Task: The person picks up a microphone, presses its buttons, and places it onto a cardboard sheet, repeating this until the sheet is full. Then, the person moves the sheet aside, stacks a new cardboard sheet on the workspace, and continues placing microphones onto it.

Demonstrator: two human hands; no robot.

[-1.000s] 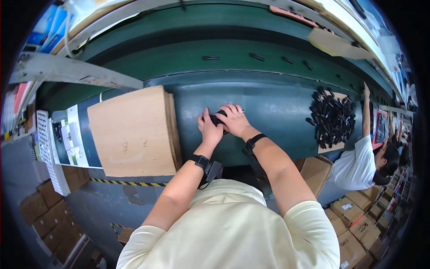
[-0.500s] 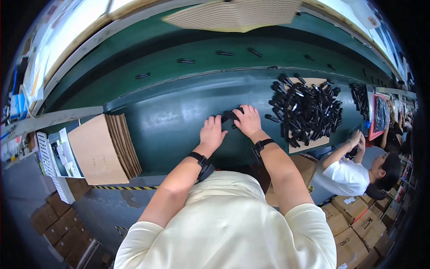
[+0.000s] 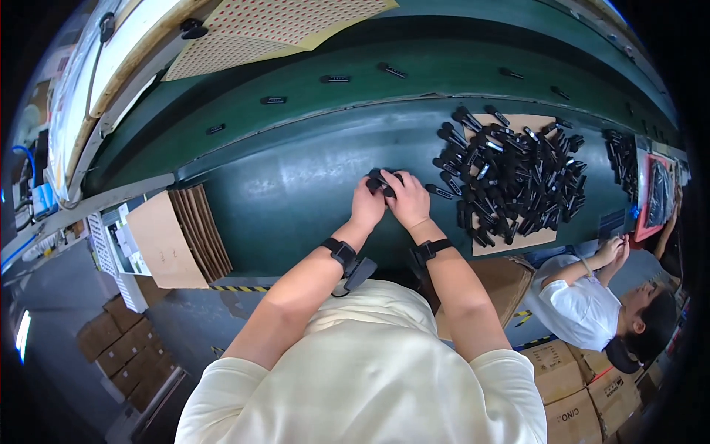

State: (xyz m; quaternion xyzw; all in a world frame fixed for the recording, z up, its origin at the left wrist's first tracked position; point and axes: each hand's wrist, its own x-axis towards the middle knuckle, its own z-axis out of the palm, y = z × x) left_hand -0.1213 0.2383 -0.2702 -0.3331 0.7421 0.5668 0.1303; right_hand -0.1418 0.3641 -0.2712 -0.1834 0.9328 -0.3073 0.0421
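Note:
My left hand [image 3: 368, 203] and my right hand [image 3: 409, 201] are close together over the green work surface, fingers curled. Between them is a small black device [image 3: 379, 180] with a dark rounded end; both hands grip it, and the fingers hide much of its shape. Whether it is one piece or two pressed together, I cannot tell. Right of my hands, a heap of similar elongated black devices [image 3: 510, 174] covers a flat cardboard sheet [image 3: 536, 240]. One loose black device [image 3: 439, 192] lies at the heap's left edge, nearest my right hand.
Several black devices lie spaced along the green belt [image 3: 451, 80] beyond the work surface. A stack of folded cardboard [image 3: 174, 240] stands at the left. A patterned sheet [image 3: 274, 33] hangs over the far side. At the right a person in white [image 3: 580, 303] works near brown cartons [image 3: 573, 414].
My left hand has come in toward my right, and both now close around the black device. The view has shifted, and the devices on the belt appear farther left.

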